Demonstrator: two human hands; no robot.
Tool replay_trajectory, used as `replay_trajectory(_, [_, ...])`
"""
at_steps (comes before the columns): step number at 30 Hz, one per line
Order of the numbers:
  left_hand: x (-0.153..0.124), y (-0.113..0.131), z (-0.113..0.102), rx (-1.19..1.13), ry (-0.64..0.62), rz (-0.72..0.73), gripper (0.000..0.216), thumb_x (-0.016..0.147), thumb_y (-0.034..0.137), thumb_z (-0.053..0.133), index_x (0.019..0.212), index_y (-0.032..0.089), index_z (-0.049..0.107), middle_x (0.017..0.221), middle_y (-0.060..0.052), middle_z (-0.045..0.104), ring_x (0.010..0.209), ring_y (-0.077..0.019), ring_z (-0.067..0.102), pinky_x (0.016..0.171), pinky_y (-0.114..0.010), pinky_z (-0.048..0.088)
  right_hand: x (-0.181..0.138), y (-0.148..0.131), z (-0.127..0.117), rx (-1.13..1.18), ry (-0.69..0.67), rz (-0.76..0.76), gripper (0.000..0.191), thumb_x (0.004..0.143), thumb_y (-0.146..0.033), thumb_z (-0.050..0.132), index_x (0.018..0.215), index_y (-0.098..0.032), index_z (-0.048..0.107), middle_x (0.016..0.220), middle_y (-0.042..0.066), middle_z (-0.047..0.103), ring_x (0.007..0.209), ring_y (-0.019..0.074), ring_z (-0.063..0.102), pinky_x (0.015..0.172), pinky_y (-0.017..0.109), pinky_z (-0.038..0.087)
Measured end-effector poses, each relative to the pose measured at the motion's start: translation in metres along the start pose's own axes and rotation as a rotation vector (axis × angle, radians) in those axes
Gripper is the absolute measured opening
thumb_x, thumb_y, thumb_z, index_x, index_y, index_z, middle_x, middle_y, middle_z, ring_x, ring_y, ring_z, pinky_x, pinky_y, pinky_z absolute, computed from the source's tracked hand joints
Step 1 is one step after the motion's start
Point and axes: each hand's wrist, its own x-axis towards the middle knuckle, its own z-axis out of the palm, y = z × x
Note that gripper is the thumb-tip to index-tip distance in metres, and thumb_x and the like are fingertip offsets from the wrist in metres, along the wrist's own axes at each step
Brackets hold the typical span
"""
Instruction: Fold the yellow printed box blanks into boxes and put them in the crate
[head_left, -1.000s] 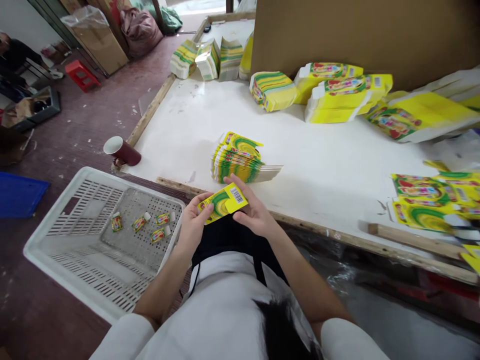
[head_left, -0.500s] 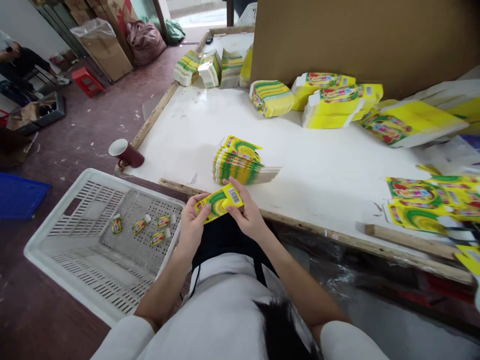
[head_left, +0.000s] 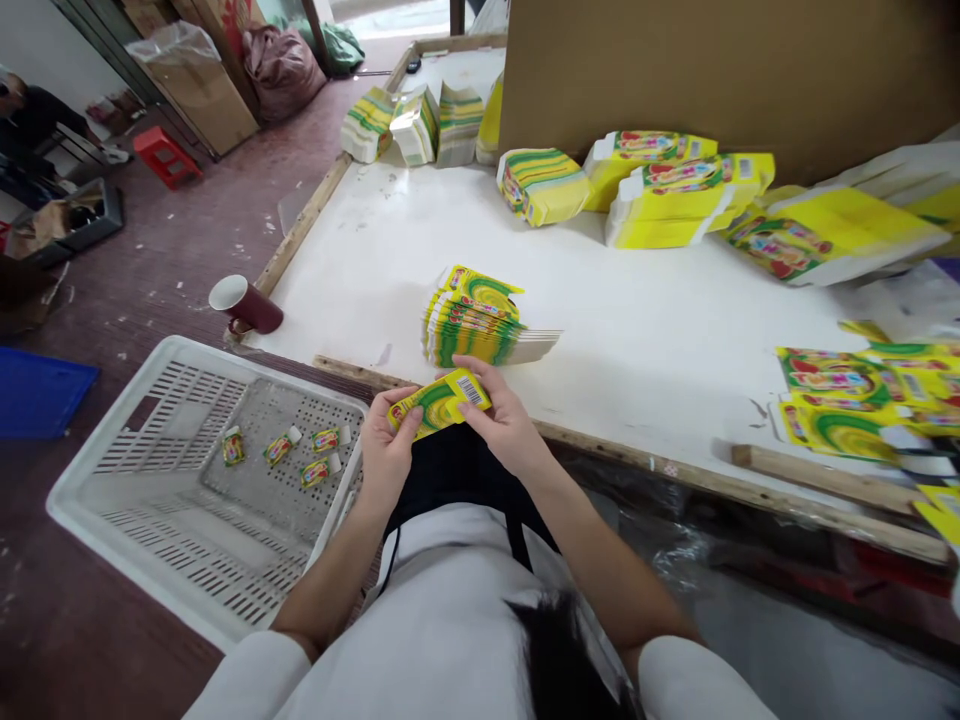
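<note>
Between my two hands is a yellow and green printed carton (head_left: 436,408), with a barcode at its right end. My left hand (head_left: 388,440) grips its left end, thumb on top. My right hand (head_left: 501,415) is closed on the barcode end, thumb on the printed face. Just beyond, on the white table (head_left: 360,260), lies a fanned stack of flat cartons (head_left: 472,318). Left of my left arm stands a white plastic crate (head_left: 112,490); several small cartons (head_left: 315,470) lie on its perforated bottom.
A maroon mug (head_left: 255,305) rests on its side or tilted at the table's left edge. Bundles of cartons (head_left: 544,185) line a large cardboard panel (head_left: 712,80). More flat cartons (head_left: 840,400) and a wooden strip (head_left: 825,478) lie right. A red stool (head_left: 166,155) and a seated person are far left.
My right thumb has shifted up onto the barcode end of the carton, and the view has tilted slightly. Both hands still hold the carton in about the same place.
</note>
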Motion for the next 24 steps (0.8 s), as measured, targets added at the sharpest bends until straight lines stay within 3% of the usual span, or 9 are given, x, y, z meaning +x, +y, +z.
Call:
replay_trajectory(6, [-0.005,-0.002,0.003,-0.031,-0.033,-0.03,0.028,0.084,0.033,0.072,0.107,0.02,0.063,0.098,-0.004,0.072,0.084,-0.0141,0.069,0.079,-0.026,0.055,0.002,0.007,0.01,-0.225,0.273,-0.104,0.044,0.085,-0.016,0.053,0.129,-0.023,0.055,0.133,0.007,0.059,0.116,0.0219,0.06,0.102,0.038,0.049])
replay_trajectory(8, [-0.004,-0.002,0.002,-0.116,-0.019,-0.07,0.03,0.082,0.032,0.075,0.106,0.02,0.063,0.093,-0.002,0.072,0.079,-0.0125,0.069,0.075,-0.024,0.055,0.003,0.006,0.007,-0.2,0.237,-0.112,0.043,0.087,-0.018,0.055,0.13,-0.023,0.054,0.132,0.008,0.06,0.113,0.0216,0.062,0.098,0.037,0.051])
replay_trajectory(11, [-0.002,-0.002,0.002,-0.278,-0.02,-0.189,0.036,0.074,0.032,0.082,0.101,0.019,0.062,0.087,-0.001,0.073,0.071,-0.0111,0.068,0.069,-0.022,0.054,0.002,0.003,-0.002,-0.076,-0.045,-0.103,0.055,0.086,-0.029,0.065,0.138,-0.025,0.047,0.133,0.01,0.06,0.115,0.0234,0.062,0.094,0.037,0.054])
replay_trajectory(13, [-0.002,-0.001,0.005,-0.353,-0.048,-0.277,0.042,0.069,0.034,0.086,0.099,0.019,0.061,0.086,-0.001,0.073,0.069,-0.0112,0.068,0.067,-0.022,0.054,0.001,0.002,-0.006,-0.036,-0.131,-0.136,0.061,0.085,-0.035,0.069,0.14,-0.026,0.044,0.133,0.011,0.061,0.117,0.0244,0.063,0.093,0.037,0.055])
replay_trajectory(17, [-0.004,0.0,0.012,-0.413,-0.082,-0.344,0.049,0.064,0.037,0.088,0.1,0.018,0.061,0.086,-0.001,0.073,0.07,-0.0124,0.069,0.065,-0.022,0.053,0.001,0.005,-0.002,-0.083,0.089,-0.215,0.052,0.09,-0.044,0.065,0.135,-0.023,0.048,0.129,0.013,0.063,0.112,0.0247,0.065,0.094,0.039,0.054])
replay_trajectory(20, [-0.004,-0.001,0.008,-0.394,-0.102,-0.347,0.047,0.068,0.036,0.085,0.104,0.019,0.06,0.089,-0.002,0.073,0.073,-0.0122,0.069,0.066,-0.021,0.053,0.002,0.006,0.002,-0.15,0.067,-0.188,0.06,0.088,-0.049,0.066,0.138,-0.022,0.048,0.135,0.014,0.06,0.117,0.0263,0.063,0.097,0.04,0.054])
replay_trajectory(24, [0.001,-0.005,-0.01,-0.255,-0.144,-0.276,0.043,0.073,0.032,0.082,0.107,0.018,0.06,0.098,-0.003,0.073,0.079,-0.013,0.07,0.075,-0.024,0.055,0.005,0.011,0.006,-0.386,0.171,-0.245,0.045,0.097,-0.046,0.049,0.136,-0.023,0.056,0.14,0.012,0.058,0.131,0.0261,0.053,0.114,0.045,0.041])
